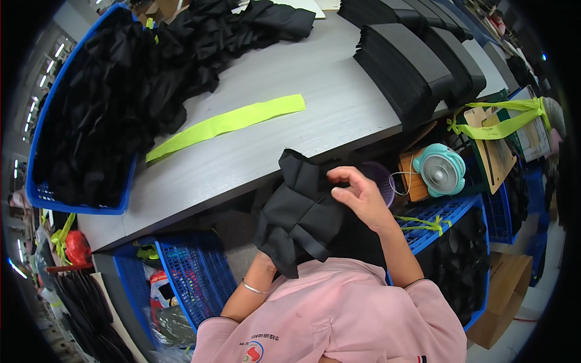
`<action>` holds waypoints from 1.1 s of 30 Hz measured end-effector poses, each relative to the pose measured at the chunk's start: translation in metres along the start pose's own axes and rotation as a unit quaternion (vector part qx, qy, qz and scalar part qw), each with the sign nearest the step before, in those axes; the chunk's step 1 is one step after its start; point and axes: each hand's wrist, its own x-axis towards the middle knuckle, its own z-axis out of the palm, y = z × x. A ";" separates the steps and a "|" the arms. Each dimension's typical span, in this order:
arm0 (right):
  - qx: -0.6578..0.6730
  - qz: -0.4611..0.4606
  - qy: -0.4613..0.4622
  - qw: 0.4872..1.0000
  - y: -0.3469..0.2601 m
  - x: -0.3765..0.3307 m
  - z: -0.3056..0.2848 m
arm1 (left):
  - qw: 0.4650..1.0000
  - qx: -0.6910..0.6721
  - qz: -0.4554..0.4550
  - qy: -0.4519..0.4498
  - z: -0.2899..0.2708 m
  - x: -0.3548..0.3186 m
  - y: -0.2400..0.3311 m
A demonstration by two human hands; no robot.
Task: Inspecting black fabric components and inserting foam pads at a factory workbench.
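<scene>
A piece of sewn black fabric (302,212), creased and with loose flaps, is spread out in front of my body. It drapes over my left hand (267,261), so that only the wrist side shows and the fingers are hidden. Just right of the fabric's upper part is my right hand (361,196), thumb and fingers curved but apart, with nothing seen between them. The grey table (248,154) lies beyond the fabric, and a bright yellow-green strip (230,124) rests flat on it.
A blue basket (82,209) heaped with black cloth stands at the far left. Stacks of black pieces (411,60) lie at the back right. Below the table are another blue basket (196,284), a teal fan (440,170), a blue crate (478,224) and a cardboard box (502,296).
</scene>
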 end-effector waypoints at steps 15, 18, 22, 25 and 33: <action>-0.045 -0.045 -0.185 0.981 -0.023 0.006 -0.024 | 0.996 -0.023 0.023 0.077 -0.042 0.019 0.054; -0.272 -0.198 -0.110 0.935 -0.044 0.050 -0.040 | 0.995 0.063 0.016 0.074 -0.046 0.026 0.064; -0.238 -0.180 0.002 0.954 -0.052 0.125 -0.039 | 0.940 0.338 0.022 0.034 -0.020 0.052 0.083; -0.224 -0.235 0.139 0.935 -0.029 0.178 -0.048 | 0.943 0.293 0.142 0.067 0.020 0.074 0.072; -0.121 -0.117 0.290 0.942 0.030 0.100 -0.025 | 0.896 0.267 0.235 0.266 -0.009 0.091 0.113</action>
